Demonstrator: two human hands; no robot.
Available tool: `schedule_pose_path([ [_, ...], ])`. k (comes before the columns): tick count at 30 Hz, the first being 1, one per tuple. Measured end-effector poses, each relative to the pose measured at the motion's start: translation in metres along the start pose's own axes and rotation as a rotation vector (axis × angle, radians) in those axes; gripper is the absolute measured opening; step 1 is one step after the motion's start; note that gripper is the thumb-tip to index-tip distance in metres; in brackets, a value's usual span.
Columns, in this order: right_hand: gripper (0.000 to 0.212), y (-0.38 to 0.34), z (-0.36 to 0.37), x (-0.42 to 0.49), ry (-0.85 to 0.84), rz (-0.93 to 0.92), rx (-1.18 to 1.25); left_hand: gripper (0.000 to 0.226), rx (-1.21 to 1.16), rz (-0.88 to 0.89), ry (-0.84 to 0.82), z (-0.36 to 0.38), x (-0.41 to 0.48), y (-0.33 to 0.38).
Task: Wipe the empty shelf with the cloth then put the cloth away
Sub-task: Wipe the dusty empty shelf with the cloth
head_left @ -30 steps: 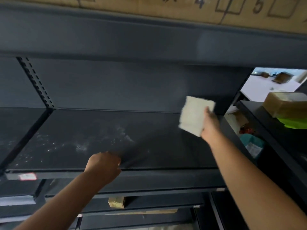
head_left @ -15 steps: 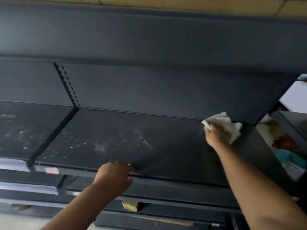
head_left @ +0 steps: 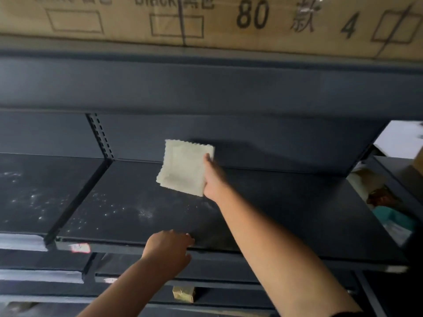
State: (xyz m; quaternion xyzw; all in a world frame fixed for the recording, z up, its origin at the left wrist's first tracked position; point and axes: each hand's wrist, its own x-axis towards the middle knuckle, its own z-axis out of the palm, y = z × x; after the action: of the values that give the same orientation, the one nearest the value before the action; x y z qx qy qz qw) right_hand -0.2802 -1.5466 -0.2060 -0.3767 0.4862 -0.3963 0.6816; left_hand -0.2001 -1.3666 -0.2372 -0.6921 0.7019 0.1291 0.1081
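The right grip [head_left: 214, 179] pinches the pale cloth [head_left: 183, 170] by its right edge, so the cloth spreads flat to the grip's left, over the rear middle of the dark shelf [head_left: 286, 213]. Whether it touches the shelf cannot be told. The left grip [head_left: 168, 247] clasps the shelf's front edge, fingers on top and thumb beneath. White specks [head_left: 128, 211] dot the shelf's left part.

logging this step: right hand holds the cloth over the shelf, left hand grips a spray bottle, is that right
No: the left hand holds the front edge of the shelf, not a spray bottle, as the head view shows. The right hand does hold the cloth over the shelf.
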Motion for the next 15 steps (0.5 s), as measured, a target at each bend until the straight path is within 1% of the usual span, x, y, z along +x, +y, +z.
schedule_pose_path([
  [1, 0.053, -0.01, -0.019, -0.005, 0.033, -0.014, 0.085, 0.036, -0.002, 0.008, -0.003, -0.001, 0.0, 0.0],
  [3, 0.048, -0.029, -0.066, -0.016, 0.051, -0.114, 0.242, 0.035, -0.013, 0.021, 0.003, -0.004, 0.001, 0.0],
  [4, 0.049, -0.037, -0.091, -0.024, 0.077, -0.184, 0.273, 0.035, -0.016, 0.032, 0.009, -0.006, 0.001, -0.001],
  [6, 0.046, -0.049, -0.143, -0.044, 0.231, -0.309, 0.217, 0.038, -0.019, 0.061, 0.011, -0.007, 0.002, -0.003],
  [8, 0.04, -0.05, -0.191, -0.067, 0.453, -0.387, 0.027, 0.042, -0.045, 0.093, -0.001, -0.006, 0.001, -0.008],
  [9, 0.044, -0.045, -0.212, -0.079, 0.561, -0.391, -0.133, 0.044, -0.069, 0.11, -0.012, -0.004, -0.001, -0.012],
  [11, 0.057, -0.028, -0.248, -0.098, 0.753, -0.335, -0.513, 0.047, -0.133, 0.155, -0.021, -0.001, -0.007, -0.022],
  [12, 0.059, -0.016, -0.261, -0.106, 0.809, -0.304, -0.657, 0.047, -0.171, 0.175, -0.013, 0.001, -0.01, -0.03],
  [13, 0.059, -0.003, -0.268, -0.112, 0.823, -0.279, -0.759, 0.047, -0.206, 0.187, 0.002, 0.003, -0.015, -0.04],
  [15, 0.052, 0.022, -0.268, -0.118, 0.791, -0.228, -0.916, 0.046, -0.25, 0.177, 0.043, 0.01, -0.025, -0.061],
])
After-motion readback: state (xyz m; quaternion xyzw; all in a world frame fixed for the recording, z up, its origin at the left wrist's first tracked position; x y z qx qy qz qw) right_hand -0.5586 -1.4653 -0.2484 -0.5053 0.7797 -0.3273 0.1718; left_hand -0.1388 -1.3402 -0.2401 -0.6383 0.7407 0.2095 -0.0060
